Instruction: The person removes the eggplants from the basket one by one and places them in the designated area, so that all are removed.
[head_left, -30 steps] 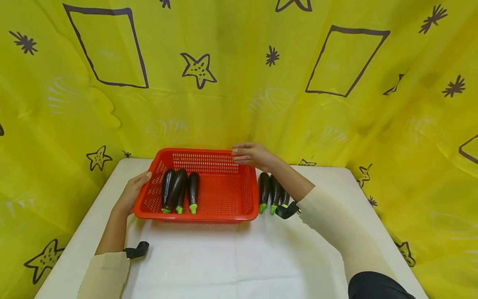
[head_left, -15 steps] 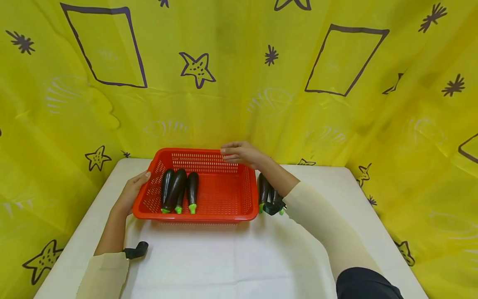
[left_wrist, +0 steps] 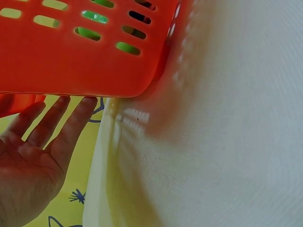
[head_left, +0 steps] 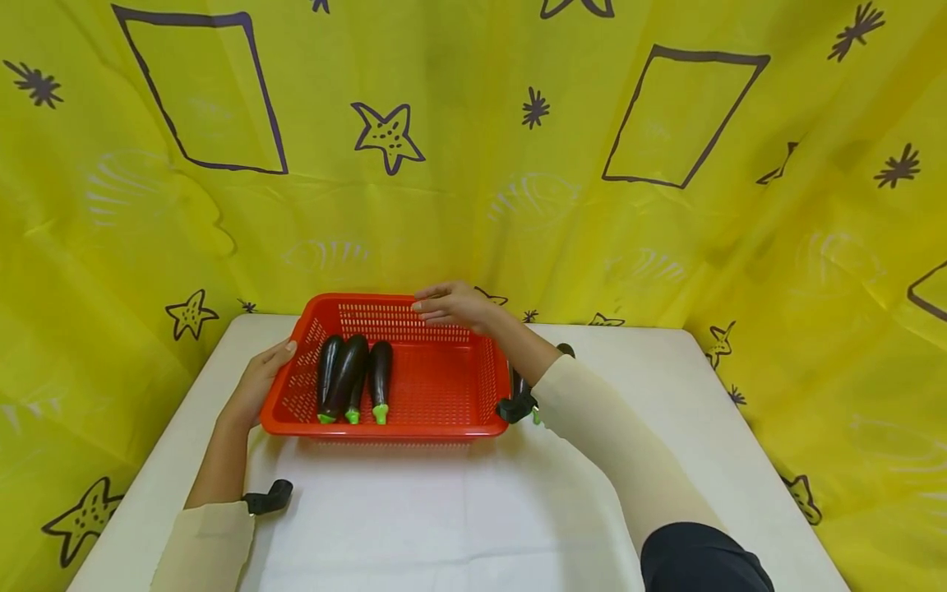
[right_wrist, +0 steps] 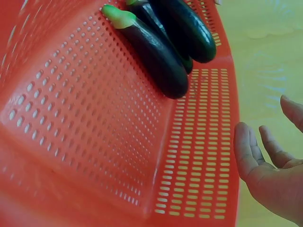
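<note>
Several eggplants (head_left: 381, 374) lie front-to-back in the basket (head_left: 436, 382), stems (head_left: 381, 413) nearest.

Bright, even light is spread over the curtain (head_left: 459, 214) and table (head_left: 399, 518) in the head view; soft shadows are cast beneath the basket (head_left: 436, 429) and beside the right sleeve (head_left: 614, 444). In the dimmer left wrist view, the basket's blurred shadow is tinged red. Pale glints are reflected by the eggplants (right_wrist: 154, 56).
</note>
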